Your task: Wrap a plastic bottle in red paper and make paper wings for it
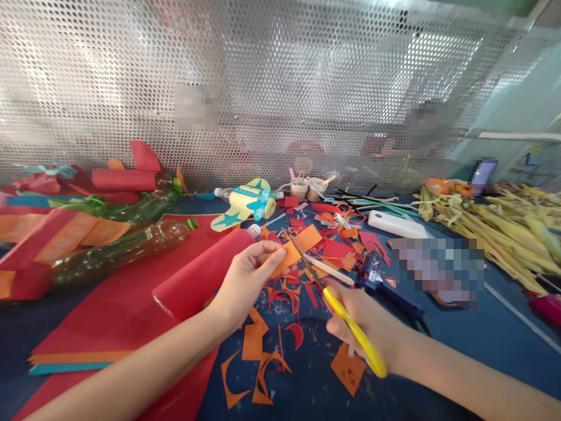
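Pinched between the thumb and fingers of my left hand (249,275) is a strip of orange paper (307,237). My right hand (363,321) grips yellow-handled scissors (356,333), whose blades lie across the strip just right of my left fingertips. Below both hands, orange offcuts (252,342) and curved red scraps are strewn over the blue table. Left of my left hand lies a plastic bottle wrapped in red paper (197,272), resting on large red sheets (109,316). A dark blue glue gun (390,292) is beside my right hand.
Plastic bottles (131,245) and red paper pieces crowd the left. A yellow bottle model with blue stars (249,200) stands near the perforated metal panel (280,88). At the right are a white power strip (397,224) and dried husks (504,228). Small cups (318,189) sit behind the scraps.
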Motion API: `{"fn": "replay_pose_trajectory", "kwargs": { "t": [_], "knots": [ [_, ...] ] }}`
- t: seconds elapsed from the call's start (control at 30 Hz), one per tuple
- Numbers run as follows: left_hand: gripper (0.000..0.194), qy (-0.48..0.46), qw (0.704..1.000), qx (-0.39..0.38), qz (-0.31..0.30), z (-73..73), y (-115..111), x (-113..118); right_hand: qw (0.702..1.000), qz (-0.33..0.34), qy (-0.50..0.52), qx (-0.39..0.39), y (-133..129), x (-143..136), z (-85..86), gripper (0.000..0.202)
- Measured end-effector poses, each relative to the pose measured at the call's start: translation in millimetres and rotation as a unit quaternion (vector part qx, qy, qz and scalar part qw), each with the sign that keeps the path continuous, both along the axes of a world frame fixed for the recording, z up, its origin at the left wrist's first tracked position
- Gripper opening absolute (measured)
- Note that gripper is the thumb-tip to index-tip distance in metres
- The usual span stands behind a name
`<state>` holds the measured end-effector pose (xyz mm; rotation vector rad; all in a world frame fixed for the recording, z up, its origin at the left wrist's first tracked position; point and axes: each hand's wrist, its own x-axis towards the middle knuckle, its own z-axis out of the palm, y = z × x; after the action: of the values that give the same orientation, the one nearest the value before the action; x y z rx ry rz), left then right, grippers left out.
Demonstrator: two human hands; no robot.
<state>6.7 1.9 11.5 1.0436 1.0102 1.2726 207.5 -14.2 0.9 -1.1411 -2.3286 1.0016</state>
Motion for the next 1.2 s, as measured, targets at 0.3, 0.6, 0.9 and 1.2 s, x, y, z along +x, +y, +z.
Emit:
{"fn": "replay_pose_trajectory", "kwargs": {
  "t": [0.3, 0.6, 0.9, 1.2],
  "knots": [
    [0.015, 0.209, 0.978, -0.010, -0.027, -11.1, 11, -7, 0.935, -0.164, -0.262, 0.174, 21, 10, -3.4, 0.025],
    [0.019, 0.239, 0.959, -0.030, -0.150, -25.7, 6, -1, 0.895, -0.082, -0.249, 0.361, 9, 8, -1.7, 0.018],
    [0.018, 0.273, 0.942, 0.005, -0.197, -28.6, 3, 5, 0.909, 0.099, -0.177, 0.364, 5, -1, -17.2, 0.014],
    [0.012, 0.337, 0.928, 0.072, -0.143, -30.6, 11, 0, 0.936, 0.122, -0.153, 0.292, 1, 0, -10.9, 0.010]
  ]
}}
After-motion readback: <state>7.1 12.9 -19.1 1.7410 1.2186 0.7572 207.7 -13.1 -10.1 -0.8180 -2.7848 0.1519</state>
